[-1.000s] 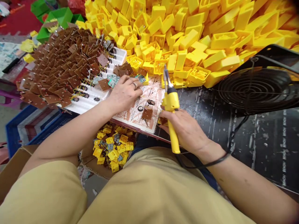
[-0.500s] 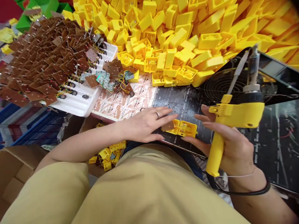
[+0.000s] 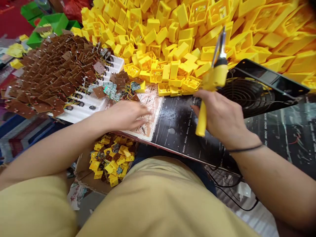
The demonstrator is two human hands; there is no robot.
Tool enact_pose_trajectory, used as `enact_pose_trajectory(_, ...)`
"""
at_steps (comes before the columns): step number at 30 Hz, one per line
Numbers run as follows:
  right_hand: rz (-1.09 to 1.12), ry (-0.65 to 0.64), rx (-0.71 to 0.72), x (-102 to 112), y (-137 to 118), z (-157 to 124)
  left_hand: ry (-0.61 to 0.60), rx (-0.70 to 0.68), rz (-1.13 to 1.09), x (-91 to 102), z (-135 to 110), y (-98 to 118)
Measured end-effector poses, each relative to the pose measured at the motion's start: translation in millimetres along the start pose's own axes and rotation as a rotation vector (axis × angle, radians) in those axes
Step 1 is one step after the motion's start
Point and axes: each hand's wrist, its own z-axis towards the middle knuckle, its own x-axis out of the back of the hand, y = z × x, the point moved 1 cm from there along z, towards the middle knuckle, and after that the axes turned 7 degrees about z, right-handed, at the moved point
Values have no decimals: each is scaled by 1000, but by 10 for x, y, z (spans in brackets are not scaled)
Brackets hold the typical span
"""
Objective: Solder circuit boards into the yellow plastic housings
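My right hand [image 3: 222, 117] grips a yellow soldering iron [image 3: 212, 80] by its handle, tip pointing up and away over the black mat [image 3: 182, 126]. My left hand [image 3: 127, 115] lies over the patterned pink sheet [image 3: 150, 105] at the table's front, fingers stretched out flat but smeared by motion; nothing shows in it. Just beyond its fingertips lie small brown circuit boards with wires [image 3: 128, 84] and small silvery parts [image 3: 112, 90].
A huge heap of yellow plastic housings [image 3: 187, 36] fills the back. Brown circuit boards [image 3: 49, 72] pile on a white tray [image 3: 81, 113] at left. A black fan [image 3: 256, 92] sits right. A box of assembled yellow pieces [image 3: 111, 159] stands below the table edge. Green bins [image 3: 49, 24] are far left.
The left hand moved left from the black mat onto the patterned sheet. The yellow housing with a board that lay on the mat is gone. The soldering iron swung upright and leftward.
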Motion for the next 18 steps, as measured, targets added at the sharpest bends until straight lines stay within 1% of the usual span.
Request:
enact_pose_trajectory(2,-61,-13,-33,-247,62,265,4,76,83,-177,561,1)
enact_pose_trajectory(3,-79,-20,-44,-348,84,367,-3,130,146,-241,801,11)
enact_pose_trajectory(4,-87,-22,-50,-419,96,437,-19,180,212,-278,984,27)
enact_pose_trajectory(5,-86,-26,-44,-453,93,471,-26,190,228,-287,1098,49)
enact_pose_trajectory(6,-76,-32,-28,-448,74,464,-37,180,233,-272,1137,73)
enact_pose_trajectory(7,-58,-38,-2,-406,41,418,-52,149,219,-239,1108,97)
enact_pose_trajectory(8,-31,-47,33,-334,-4,338,-69,85,180,-196,1021,121)
enact_pose_trajectory(10,43,-65,108,-143,-111,103,-100,-93,81,-113,743,159)
enact_pose_trajectory(11,88,-78,145,-45,-164,-33,-94,-227,7,-82,586,174)
enact_pose_trajectory(12,132,-94,179,42,-212,-168,-64,-314,-34,-61,440,183)
enact_pose_trajectory(13,178,-104,211,113,-252,-293,-20,-350,-65,-50,315,190)
enact_pose_trajectory(14,215,-112,215,164,-282,-403,21,-343,-98,-48,218,202)
enact_pose_trajectory(15,245,-101,198,195,-303,-492,52,-289,-128,-53,151,224)
enact_pose_trajectory(18,280,-14,51,175,-330,-624,86,-56,-218,-94,94,390)
